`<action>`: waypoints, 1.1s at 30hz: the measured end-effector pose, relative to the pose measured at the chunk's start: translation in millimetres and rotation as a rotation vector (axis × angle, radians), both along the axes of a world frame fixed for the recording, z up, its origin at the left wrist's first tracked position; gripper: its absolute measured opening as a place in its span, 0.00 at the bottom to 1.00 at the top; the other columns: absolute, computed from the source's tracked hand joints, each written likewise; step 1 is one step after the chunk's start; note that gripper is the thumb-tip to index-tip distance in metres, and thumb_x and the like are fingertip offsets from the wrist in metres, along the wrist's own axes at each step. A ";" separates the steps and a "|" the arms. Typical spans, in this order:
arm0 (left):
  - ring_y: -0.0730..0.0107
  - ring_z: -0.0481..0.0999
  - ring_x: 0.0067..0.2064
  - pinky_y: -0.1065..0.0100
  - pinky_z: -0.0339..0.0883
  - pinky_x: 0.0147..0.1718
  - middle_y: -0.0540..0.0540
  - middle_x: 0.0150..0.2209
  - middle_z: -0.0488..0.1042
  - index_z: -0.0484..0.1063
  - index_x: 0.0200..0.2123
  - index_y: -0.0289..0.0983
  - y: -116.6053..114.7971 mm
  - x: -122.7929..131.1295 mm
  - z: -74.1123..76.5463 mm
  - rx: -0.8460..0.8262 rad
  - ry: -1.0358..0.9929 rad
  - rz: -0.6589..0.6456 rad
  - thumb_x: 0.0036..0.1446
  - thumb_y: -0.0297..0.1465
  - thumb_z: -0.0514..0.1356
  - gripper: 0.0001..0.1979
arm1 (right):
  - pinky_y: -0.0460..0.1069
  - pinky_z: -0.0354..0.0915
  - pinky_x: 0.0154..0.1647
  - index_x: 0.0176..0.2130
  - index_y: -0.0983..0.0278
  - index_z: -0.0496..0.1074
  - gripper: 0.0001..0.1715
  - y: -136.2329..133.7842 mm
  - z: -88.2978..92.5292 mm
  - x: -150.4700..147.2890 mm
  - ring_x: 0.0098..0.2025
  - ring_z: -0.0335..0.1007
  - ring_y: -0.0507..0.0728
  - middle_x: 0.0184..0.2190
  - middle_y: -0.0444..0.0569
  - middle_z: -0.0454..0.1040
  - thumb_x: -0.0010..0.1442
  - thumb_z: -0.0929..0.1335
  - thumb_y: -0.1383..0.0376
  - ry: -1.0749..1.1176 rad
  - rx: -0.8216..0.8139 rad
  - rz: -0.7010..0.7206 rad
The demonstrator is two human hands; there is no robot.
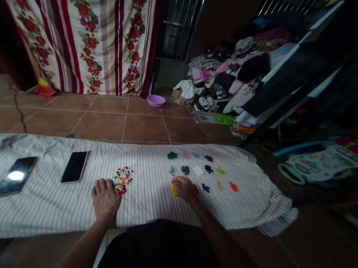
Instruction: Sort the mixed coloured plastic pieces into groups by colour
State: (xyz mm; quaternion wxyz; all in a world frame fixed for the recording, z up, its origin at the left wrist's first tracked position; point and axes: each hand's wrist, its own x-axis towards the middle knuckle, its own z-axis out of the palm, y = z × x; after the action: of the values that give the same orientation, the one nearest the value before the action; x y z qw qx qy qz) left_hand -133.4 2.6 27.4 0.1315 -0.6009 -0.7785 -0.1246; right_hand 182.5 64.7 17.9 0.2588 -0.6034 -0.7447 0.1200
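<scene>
My left hand lies flat on the striped cloth, fingers spread, at the left edge of a mixed pile of small coloured pieces. My right hand is closed, its fingertips at a yellow pile; whether a piece is between them is too small to tell. Around it lie single-colour piles: dark green, pink, blue, dark grey, white, black, lime, purple and orange. A red pile is partly hidden by my right hand.
Two phones, one with a bright reflection and one dark, lie on the cloth at the left. Beyond the cloth are a purple basin on the tiled floor, a floral curtain and heaped clothes.
</scene>
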 end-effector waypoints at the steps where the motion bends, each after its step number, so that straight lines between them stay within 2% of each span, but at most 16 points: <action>1: 0.48 0.64 0.56 0.55 0.57 0.52 0.35 0.47 0.69 0.69 0.42 0.33 -0.1 0.2 0.2 -0.001 0.002 0.001 0.59 0.31 0.49 0.13 | 0.51 0.65 0.48 0.31 0.61 0.76 0.16 1.4 -0.8 0.7 0.41 0.73 0.57 0.35 0.48 0.79 0.51 0.61 0.72 0.010 -0.005 0.001; 5: 0.48 0.65 0.56 0.55 0.57 0.51 0.34 0.47 0.69 0.69 0.42 0.32 -0.3 0.8 1.3 -0.002 -0.005 0.001 0.59 0.31 0.49 0.13 | 0.52 0.68 0.47 0.34 0.60 0.77 0.17 6.4 -2.8 4.5 0.42 0.74 0.57 0.36 0.47 0.79 0.50 0.61 0.71 0.049 -0.052 0.010; 8: 0.47 0.65 0.56 0.54 0.58 0.51 0.33 0.47 0.70 0.69 0.43 0.32 -0.4 0.9 1.7 -0.003 -0.017 -0.001 0.59 0.31 0.48 0.14 | 0.52 0.68 0.47 0.36 0.60 0.77 0.18 9.1 -2.9 7.0 0.43 0.74 0.57 0.37 0.47 0.79 0.50 0.62 0.71 0.051 -0.081 0.068; 14: 0.47 0.65 0.56 0.54 0.58 0.52 0.33 0.49 0.69 0.70 0.43 0.32 0.7 0.8 2.3 -0.019 -0.028 0.004 0.59 0.31 0.49 0.14 | 0.54 0.65 0.50 0.38 0.62 0.76 0.11 7.2 1.2 7.9 0.45 0.72 0.59 0.39 0.51 0.78 0.54 0.66 0.66 -0.103 -0.020 0.210; 20: 0.46 0.64 0.58 0.53 0.58 0.53 0.33 0.50 0.69 0.69 0.44 0.32 0.8 0.6 0.8 -0.020 -0.040 0.013 0.59 0.31 0.49 0.14 | 0.51 0.64 0.46 0.34 0.61 0.72 0.06 1.4 4.8 7.3 0.41 0.70 0.57 0.35 0.48 0.76 0.54 0.66 0.68 -0.114 -0.023 0.201; 24: 0.46 0.64 0.58 0.53 0.58 0.53 0.33 0.51 0.69 0.69 0.46 0.32 0.6 0.8 1.3 -0.020 -0.066 0.010 0.58 0.31 0.50 0.15 | 0.52 0.65 0.47 0.37 0.61 0.73 0.09 0.8 1.8 7.0 0.42 0.70 0.58 0.37 0.49 0.77 0.53 0.67 0.67 -0.068 0.005 0.176; 27: 0.45 0.64 0.58 0.52 0.57 0.54 0.32 0.51 0.69 0.69 0.46 0.32 1.0 0.5 1.6 -0.010 -0.089 -0.003 0.58 0.31 0.50 0.15 | 0.54 0.65 0.49 0.40 0.62 0.74 0.12 0.9 0.8 7.2 0.43 0.72 0.59 0.39 0.51 0.78 0.56 0.65 0.65 -0.033 0.030 0.181; 33: 0.44 0.63 0.60 0.50 0.56 0.55 0.31 0.52 0.69 0.69 0.46 0.31 1.6 0.6 -0.3 -0.007 -0.122 -0.001 0.58 0.30 0.49 0.16 | 0.56 0.65 0.50 0.41 0.62 0.76 0.14 -0.2 9.8 1.0 0.45 0.72 0.60 0.40 0.53 0.79 0.60 0.63 0.65 -0.072 0.073 0.187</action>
State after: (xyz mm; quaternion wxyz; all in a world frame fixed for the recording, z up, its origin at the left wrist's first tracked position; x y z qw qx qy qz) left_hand -132.8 4.2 27.1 0.0815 -0.5931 -0.7852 -0.1587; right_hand 183.5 64.5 27.7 0.2414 -0.5256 -0.8103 0.0948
